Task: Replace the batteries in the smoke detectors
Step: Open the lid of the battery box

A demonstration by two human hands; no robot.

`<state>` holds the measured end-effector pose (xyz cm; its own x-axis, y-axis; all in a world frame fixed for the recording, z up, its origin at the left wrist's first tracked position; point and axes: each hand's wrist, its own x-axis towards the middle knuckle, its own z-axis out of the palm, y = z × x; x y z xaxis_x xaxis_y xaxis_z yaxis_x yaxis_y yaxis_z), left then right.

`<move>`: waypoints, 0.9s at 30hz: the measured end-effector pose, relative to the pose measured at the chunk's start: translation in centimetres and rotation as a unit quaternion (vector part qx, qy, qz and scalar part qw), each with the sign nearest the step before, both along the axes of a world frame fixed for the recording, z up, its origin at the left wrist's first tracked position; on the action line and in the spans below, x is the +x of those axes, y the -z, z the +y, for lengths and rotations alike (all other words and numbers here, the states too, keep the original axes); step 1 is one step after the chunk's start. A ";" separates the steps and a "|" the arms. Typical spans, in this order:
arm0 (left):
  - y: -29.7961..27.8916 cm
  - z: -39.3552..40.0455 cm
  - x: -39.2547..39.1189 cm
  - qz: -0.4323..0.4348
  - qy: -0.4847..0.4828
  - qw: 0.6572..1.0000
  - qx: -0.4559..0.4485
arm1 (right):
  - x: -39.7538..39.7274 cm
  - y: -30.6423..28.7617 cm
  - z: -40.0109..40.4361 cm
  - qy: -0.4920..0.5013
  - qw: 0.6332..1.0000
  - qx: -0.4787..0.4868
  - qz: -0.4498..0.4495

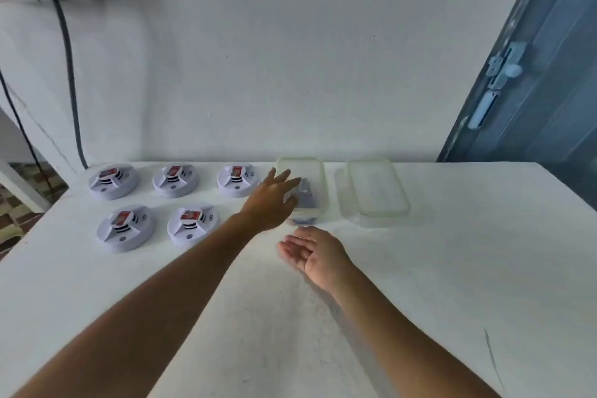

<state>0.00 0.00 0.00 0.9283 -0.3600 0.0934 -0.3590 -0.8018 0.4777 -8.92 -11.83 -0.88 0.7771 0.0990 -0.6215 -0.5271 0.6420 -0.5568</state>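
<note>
Several white round smoke detectors lie on the white table (452, 268), each with a red battery showing on top: three in a back row (113, 181) (175, 180) (237, 180) and two in front (126, 228) (193, 223). A clear plastic container (315, 171) stands to their right with dark batteries (305, 194) inside. My left hand (273, 200) reaches over the container's left side, fingers spread and straight, holding nothing. My right hand (315, 254) hovers just in front of the container, palm turned left, fingers relaxed and empty.
A second clear container (376, 187) stands to the right of the first and looks empty. The wall runs right behind the table. A black cable (69, 74) hangs from a plug at the upper left. A blue door (533, 74) stands at the right.
</note>
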 end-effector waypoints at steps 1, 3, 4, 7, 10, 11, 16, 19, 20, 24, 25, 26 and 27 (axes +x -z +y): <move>0.1 -0.1 0.2 0.006 0.003 1.000 0.023 | 0.4 0.2 -0.1 0.003 1.000 0.021 0.018; 0.2 0.0 0.2 0.018 0.003 0.999 0.039 | 0.8 0.0 0.0 0.003 0.998 0.047 0.038; 0.1 0.1 0.1 0.028 0.003 0.999 0.038 | 0.9 0.1 0.2 0.006 0.998 0.052 0.040; -0.6 -0.1 0.3 0.062 0.015 0.994 0.087 | 1.6 0.2 0.9 0.018 0.997 0.059 0.041; -1.6 0.1 1.0 0.090 0.026 0.984 0.149 | 2.6 0.2 1.4 0.049 0.996 0.068 0.040; -1.8 0.1 1.1 0.096 0.031 0.981 0.164 | 2.8 0.4 1.5 0.053 0.996 0.070 0.036; -2.5 0.1 1.2 0.100 0.055 0.970 0.217 | 3.0 1.8 2.5 0.060 0.994 0.093 -0.002; -2.6 0.0 1.1 0.086 0.070 0.965 0.240 | 2.7 2.1 2.8 0.076 0.994 0.077 -0.017; -2.7 0.0 1.0 0.087 0.069 0.965 0.237 | 2.7 1.9 2.9 0.082 0.995 0.062 -0.017; -2.6 0.1 1.0 0.102 0.070 0.970 0.209 | 2.2 0.3 2.4 0.011 0.999 0.033 0.024; -2.5 0.2 1.0 0.111 0.064 0.972 0.195 | 1.8 -0.1 1.7 -0.060 0.998 0.016 0.030; -2.4 0.4 1.0 0.119 0.058 0.975 0.180 | 1.4 -0.6 0.9 -0.144 0.989 -0.019 0.023; -2.4 0.4 1.0 0.121 0.055 0.976 0.170 | 1.1 -1.3 0.1 -0.216 0.974 -0.067 0.003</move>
<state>1.01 0.43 2.37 0.8621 -0.4308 -0.2670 -0.3615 -0.8919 0.2719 -7.77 -11.78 0.38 0.6771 0.3334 -0.6560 -0.7356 0.2810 -0.6164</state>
